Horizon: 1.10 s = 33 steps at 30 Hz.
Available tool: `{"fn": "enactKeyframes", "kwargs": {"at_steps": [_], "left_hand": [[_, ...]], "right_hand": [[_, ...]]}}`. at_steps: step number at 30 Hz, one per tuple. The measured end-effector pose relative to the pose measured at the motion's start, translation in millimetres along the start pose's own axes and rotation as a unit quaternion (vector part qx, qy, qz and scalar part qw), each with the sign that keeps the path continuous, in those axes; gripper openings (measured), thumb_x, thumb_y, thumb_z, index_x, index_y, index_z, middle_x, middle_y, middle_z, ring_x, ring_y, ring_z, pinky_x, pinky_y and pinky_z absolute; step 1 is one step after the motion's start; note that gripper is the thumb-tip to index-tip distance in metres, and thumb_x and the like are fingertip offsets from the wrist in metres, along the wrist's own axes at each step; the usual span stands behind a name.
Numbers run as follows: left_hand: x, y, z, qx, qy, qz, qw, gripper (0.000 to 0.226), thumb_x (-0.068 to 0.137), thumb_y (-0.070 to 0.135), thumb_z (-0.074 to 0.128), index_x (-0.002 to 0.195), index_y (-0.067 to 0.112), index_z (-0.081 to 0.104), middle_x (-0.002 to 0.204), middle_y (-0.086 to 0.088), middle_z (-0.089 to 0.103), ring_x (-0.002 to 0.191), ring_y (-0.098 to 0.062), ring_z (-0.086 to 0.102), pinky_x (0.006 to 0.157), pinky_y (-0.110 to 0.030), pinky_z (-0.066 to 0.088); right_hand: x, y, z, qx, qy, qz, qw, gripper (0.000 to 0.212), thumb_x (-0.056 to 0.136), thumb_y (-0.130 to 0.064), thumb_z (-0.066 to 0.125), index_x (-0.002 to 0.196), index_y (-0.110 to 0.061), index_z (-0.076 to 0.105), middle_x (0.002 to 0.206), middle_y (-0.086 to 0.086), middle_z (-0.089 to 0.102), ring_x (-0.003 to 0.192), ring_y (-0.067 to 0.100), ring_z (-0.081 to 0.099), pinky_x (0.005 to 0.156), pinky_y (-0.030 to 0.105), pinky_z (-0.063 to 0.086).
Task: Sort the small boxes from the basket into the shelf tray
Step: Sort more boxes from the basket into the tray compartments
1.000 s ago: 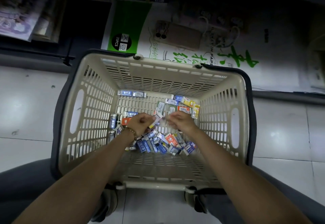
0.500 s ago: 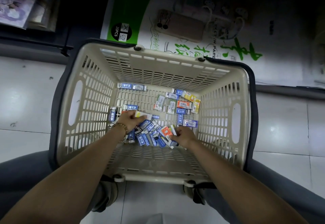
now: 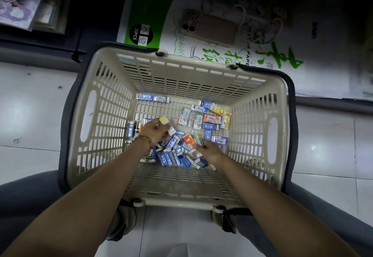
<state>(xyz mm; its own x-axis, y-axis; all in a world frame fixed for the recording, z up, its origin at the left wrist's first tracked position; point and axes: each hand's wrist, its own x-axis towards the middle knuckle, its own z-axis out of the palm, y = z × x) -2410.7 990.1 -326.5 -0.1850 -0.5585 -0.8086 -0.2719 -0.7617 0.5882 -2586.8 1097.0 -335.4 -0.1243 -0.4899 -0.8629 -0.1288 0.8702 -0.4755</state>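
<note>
Currently I am logging, through the head camera, the following.

Item: basket [image 3: 201,68], beige slotted plastic with dark handles folded down along its rim, standing on a pale tiled floor [image 3: 30,115] between the person's legs.

Item: small boxes [image 3: 173,155], mostly blue and white, lying in a loose heap on the basket's bottom towards the near side. A second cluster [image 3: 207,118], with green, orange and yellow ones among it, is lying further back to the right. Two blue boxes [image 3: 152,97] are lying end to end against the far wall.

Item: left hand [image 3: 155,133], wearing a bead bracelet [image 3: 144,138], reaching into the basket above the heap's left edge. Its fingers are curling round a yellow-ended box [image 3: 163,120], which is sticking up out of the grip.

Item: right hand [image 3: 212,151], reaching down onto the heap's right edge just beside an orange box [image 3: 188,140]. Its fingers are curling in and pinching a pale box [image 3: 199,141].

Item: green-and-white package [image 3: 147,14], marked 20PCS, lying flat beyond the basket's far side.

Item: shoes [image 3: 121,226], showing under the basket's near rim.
</note>
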Motion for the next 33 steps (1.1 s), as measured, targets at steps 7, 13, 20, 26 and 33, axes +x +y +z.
{"fn": "enactKeyframes", "kwargs": {"at_steps": [7,13,20,26,33], "left_hand": [[-29.4,59.1,14.9,-0.066,-0.047,0.016,0.997,0.017,0.095,0.015,0.049,0.106,0.003,0.054,0.09,-0.009,0.062,0.056,-0.014,0.062,0.054,-0.024,0.057],[-93.0,145.9,23.1,-0.085,-0.168,0.046,0.981,0.03,0.098,0.02,0.042,0.115,0.0,0.055,0.108,-0.013,0.065,0.072,-0.018,0.069,0.061,-0.025,0.058],[-194.8,229.5,11.3,0.009,-0.246,0.173,0.954,0.015,0.083,0.008,0.064,0.098,0.009,0.067,0.08,0.0,0.073,0.076,-0.009,0.07,0.063,-0.013,0.054],[-239.2,249.2,-11.4,-0.049,-0.233,0.182,0.954,0.014,0.087,0.001,0.056,0.098,0.0,0.065,0.092,-0.014,0.071,0.082,-0.015,0.071,0.065,-0.015,0.055],[-244.7,245.5,-1.0,-0.15,-0.194,0.222,0.944,0.019,0.092,0.003,0.051,0.106,-0.001,0.062,0.108,-0.017,0.067,0.098,-0.02,0.066,0.078,-0.022,0.056]], "right_hand": [[-44.1,-68.5,-53.4,0.062,0.005,-0.055,0.997,0.026,0.092,-0.011,0.058,0.113,0.003,0.059,0.082,0.004,0.067,0.067,0.013,0.061,0.054,0.016,0.052],[-144.4,-172.1,-92.4,0.026,-0.085,-0.179,0.98,0.01,0.094,-0.016,0.055,0.103,-0.013,0.055,0.088,-0.001,0.072,0.073,0.011,0.067,0.06,0.018,0.05],[-246.8,-220.7,-92.8,-0.011,-0.059,-0.302,0.951,0.013,0.092,-0.014,0.058,0.099,-0.01,0.047,0.09,0.008,0.07,0.071,0.013,0.07,0.056,0.018,0.054],[-268.0,-220.9,-105.8,0.035,0.129,-0.403,0.905,0.019,0.09,-0.017,0.061,0.108,-0.012,0.059,0.081,0.003,0.063,0.063,0.01,0.061,0.055,0.021,0.051],[-274.6,-233.2,-106.3,0.109,0.044,-0.386,0.915,0.025,0.097,-0.013,0.047,0.119,-0.014,0.06,0.078,0.003,0.062,0.056,0.007,0.052,0.052,0.017,0.044]]}}
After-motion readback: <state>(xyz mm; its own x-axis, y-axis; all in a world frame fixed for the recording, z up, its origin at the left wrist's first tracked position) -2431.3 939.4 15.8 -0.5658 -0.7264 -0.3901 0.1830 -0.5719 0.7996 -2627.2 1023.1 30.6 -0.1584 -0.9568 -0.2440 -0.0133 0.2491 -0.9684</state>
